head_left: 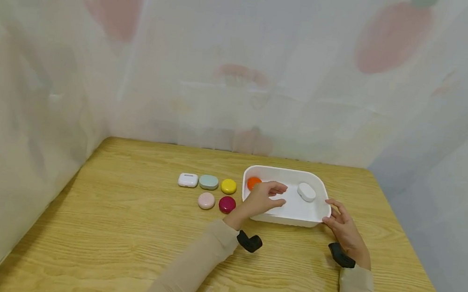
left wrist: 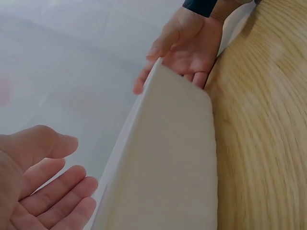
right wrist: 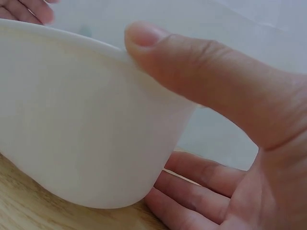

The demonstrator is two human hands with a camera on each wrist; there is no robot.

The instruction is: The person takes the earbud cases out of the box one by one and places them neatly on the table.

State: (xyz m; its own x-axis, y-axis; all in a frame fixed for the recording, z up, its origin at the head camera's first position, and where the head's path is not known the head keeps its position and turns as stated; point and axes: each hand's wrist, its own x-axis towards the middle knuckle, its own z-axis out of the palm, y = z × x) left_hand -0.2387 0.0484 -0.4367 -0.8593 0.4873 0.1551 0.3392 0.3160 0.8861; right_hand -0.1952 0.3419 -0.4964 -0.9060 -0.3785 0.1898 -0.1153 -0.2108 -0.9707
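Note:
A white rectangular tray [head_left: 290, 221] with rounded corners stands on the wooden table. Over its inside my left hand [head_left: 260, 200] reaches in from the left, thumb and fingers spread apart with nothing between them. My right hand [head_left: 346, 229] grips the tray's right end; the thumb [right wrist: 148, 40] lies at the rim and the other fingers [right wrist: 192, 196] curve along the outer wall. Inside the tray are an orange round object [head_left: 254, 183] at the left, partly behind my left hand, and a white oval case [head_left: 306, 192] at the right.
Left of the tray, a white case [head_left: 188, 180], a pale green oval case [head_left: 208, 182] and a yellow round object [head_left: 228, 186] form a row. In front of them lie a pink round object [head_left: 206, 200] and a dark red one [head_left: 227, 204]. Printed curtains [head_left: 237, 108] surround the table.

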